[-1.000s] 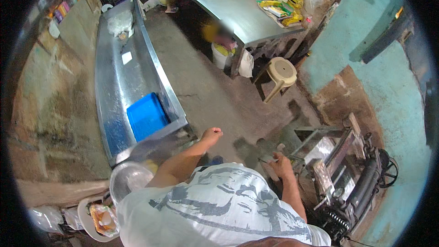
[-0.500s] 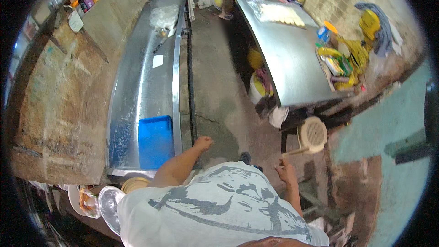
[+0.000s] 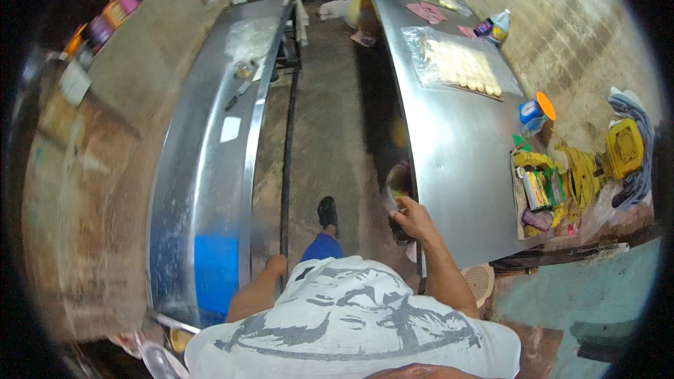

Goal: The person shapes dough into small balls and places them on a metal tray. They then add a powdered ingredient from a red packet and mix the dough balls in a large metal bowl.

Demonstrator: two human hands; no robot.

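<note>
My left hand (image 3: 276,265) hangs low beside the left metal table (image 3: 200,189), its fingers curled in with nothing seen in them. A blue tray (image 3: 217,267) lies on that table, nearest to this hand. By the near edge of the right metal table (image 3: 456,161), my right hand (image 3: 413,218) is raised with loosely bent fingers apart, seemingly holding nothing. Just past its fingertips, below the tabletop, a pale container (image 3: 392,195) shows in part. Farther up the right table, rows of pale dough pieces (image 3: 463,67) lie on a board under clear plastic.
Between the tables runs a concrete aisle (image 3: 316,126); a stepping foot in a dark shoe (image 3: 327,212) is in it. A box of packets and yellow cloths (image 3: 537,193) stands on the right table. A beige stool (image 3: 480,282) is partly hidden at its near corner.
I have moved forward along the aisle, so both tables sit nearer. My right hand has risen to the right table's edge, while the left has swung lower and back.
</note>
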